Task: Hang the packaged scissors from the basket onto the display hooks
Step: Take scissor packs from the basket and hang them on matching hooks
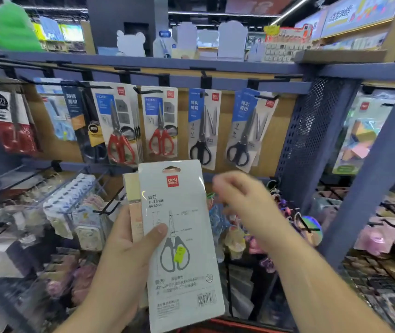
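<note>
Partway: several packs hung, one not yet hung.
Under the hook rail (235, 84), hung packs (160, 123) fill the hooks. Lower, below the rail's middle, the left hand (124, 255) holds a pack (187, 212) upright, back side out, its grip closed with the thumb across the card and a second pack (132, 188) behind. The blurred right hand (237, 195) hovers further right under the rail, fingers loosely curled, seemingly empty.

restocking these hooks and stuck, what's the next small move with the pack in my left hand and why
Probably pinch the top of the white pack with the right hand, beside its hang hole. The left hand grips that pack low with another pack behind it, the right hand hovers empty close by, and the hooks hang higher up.
</note>
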### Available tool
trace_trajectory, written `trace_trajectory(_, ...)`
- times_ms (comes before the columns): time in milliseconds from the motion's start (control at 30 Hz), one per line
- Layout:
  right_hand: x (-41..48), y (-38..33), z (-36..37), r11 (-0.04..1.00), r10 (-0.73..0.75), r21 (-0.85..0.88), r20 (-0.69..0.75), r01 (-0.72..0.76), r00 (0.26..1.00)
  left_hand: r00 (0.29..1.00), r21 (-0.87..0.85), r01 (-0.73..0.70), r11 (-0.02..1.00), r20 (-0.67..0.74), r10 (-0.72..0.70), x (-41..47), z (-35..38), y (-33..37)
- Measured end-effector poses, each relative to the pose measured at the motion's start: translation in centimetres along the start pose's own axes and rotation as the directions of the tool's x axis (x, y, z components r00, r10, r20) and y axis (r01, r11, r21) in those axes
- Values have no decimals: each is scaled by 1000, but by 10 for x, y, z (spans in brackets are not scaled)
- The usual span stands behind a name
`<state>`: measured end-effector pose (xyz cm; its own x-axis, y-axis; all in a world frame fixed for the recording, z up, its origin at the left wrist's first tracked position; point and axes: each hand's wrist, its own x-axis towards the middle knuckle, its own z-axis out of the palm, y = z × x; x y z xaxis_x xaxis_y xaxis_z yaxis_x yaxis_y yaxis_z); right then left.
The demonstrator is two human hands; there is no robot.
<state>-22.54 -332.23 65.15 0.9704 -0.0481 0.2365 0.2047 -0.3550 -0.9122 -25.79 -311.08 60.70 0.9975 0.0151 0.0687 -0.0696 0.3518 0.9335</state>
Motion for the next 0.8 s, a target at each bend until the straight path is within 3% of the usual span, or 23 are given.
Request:
trace_trajectory(33, -23, 3, 13, 1000, 7, 1, 115, -7, 993, 1000, -5, 4, 1000, 1, -4, -1, 0, 0)
trace_trajectory(100, -52, 14, 33, 993, 54, 93, 183, -72, 982, 1000, 14, 9, 1000, -8, -9, -4, 2, -2)
trace_trajectory(400, -72, 34, 20, 942, 176, 307, -121, -132, 977, 998, 198, -1, 980, -69, 15, -13, -2, -19)
trace_trajectory(467, -74, 33, 17, 964, 130, 256, -196, -78, 972, 997, 201, 0, 980, -74, 15, -16, -5, -19)
trace_trajectory(567, -77, 31, 23, 999, 31, 28, -253, -25, 967, 997, 244, -18, 970, -74, 37, -22, -3, -17)
trace_trajectory(700, -83, 24, 49, 976, -96, -210, -211, 51, 973, 991, 319, -99, 943, -53, 122, -30, 7, -17)
trace_trajectory(800, -86, 22, 68, 972, -132, -214, -136, 101, 982, 984, 308, -150, 940, -44, 172, -34, 14, -18)
